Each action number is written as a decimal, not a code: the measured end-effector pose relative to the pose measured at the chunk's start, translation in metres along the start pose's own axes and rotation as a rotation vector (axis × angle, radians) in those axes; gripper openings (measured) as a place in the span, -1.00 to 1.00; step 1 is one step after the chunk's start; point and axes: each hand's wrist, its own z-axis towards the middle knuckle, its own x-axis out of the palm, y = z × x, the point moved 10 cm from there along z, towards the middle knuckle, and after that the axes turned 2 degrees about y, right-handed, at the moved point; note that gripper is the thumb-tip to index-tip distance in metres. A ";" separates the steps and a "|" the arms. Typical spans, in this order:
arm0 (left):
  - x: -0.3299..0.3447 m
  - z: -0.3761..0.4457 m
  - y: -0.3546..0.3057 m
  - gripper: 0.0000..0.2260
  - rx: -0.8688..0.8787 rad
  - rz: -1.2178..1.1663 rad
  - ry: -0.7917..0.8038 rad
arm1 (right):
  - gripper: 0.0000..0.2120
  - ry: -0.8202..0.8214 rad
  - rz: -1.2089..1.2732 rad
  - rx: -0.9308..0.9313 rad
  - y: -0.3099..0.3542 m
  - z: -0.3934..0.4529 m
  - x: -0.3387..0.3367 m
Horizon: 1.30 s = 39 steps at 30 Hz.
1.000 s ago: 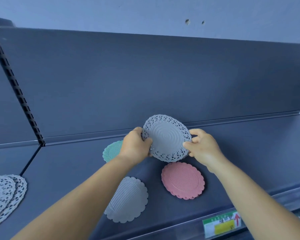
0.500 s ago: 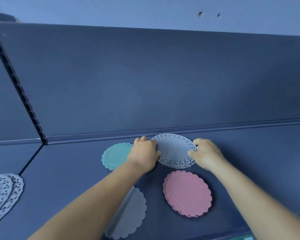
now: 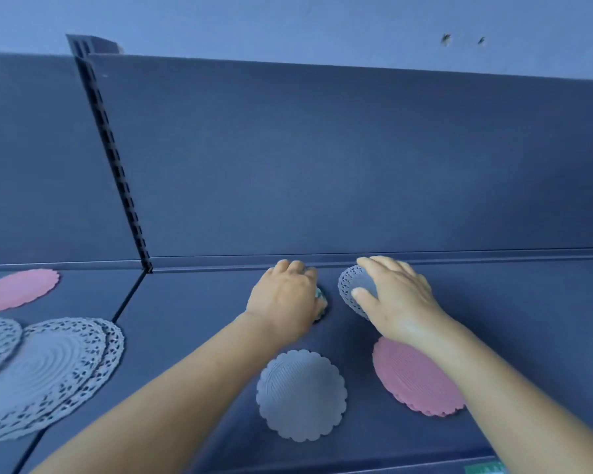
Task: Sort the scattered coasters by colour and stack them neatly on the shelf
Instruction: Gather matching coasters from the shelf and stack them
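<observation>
Head view, one camera.

Progress: sorting partly done, by my judgement. Grey lace coasters (image 3: 45, 367) lie overlapped in a loose fan at far left, grouped by colour but not squared into a stack. A pink coaster (image 3: 21, 289) sits behind them on the left shelf section, with a sliver of teal at the frame edge. Loose on the right section: a grey scalloped coaster (image 3: 301, 395) near the front, a second pink coaster (image 3: 415, 378) just right of it, partly under the right forearm. Left to do: gather pink with pink, grey with grey, teal apart, then true up each pile.

Hands:
- Left hand (image 3: 286, 297): fingers curled down over a teal coaster (image 3: 319, 294), of which only a thin edge shows; probably gripping it, though the hand hides the contact.
- Right hand (image 3: 396, 295): laid over a small grey lace coaster (image 3: 351, 290) at the back of the shelf, thumb on its face, fingers bent across its far rim. The coaster lies flat or nearly so.

Container: shelf (image 3: 192, 323), dark blue, two sections split by a slotted upright (image 3: 117, 165). Left section holds the lace fan and one pink; right section holds four single coasters, all apart.
</observation>
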 end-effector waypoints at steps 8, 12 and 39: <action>-0.025 -0.081 0.110 -0.58 -0.094 0.016 0.051 | -0.51 0.025 0.080 -0.125 0.127 -0.024 0.027; -0.034 -0.119 0.163 -0.60 -0.133 0.023 0.044 | -0.51 0.078 0.121 -0.170 0.188 -0.035 0.049; -0.026 -0.210 0.315 -0.53 -0.137 -0.027 0.136 | -0.20 0.275 0.133 0.019 0.328 -0.046 0.131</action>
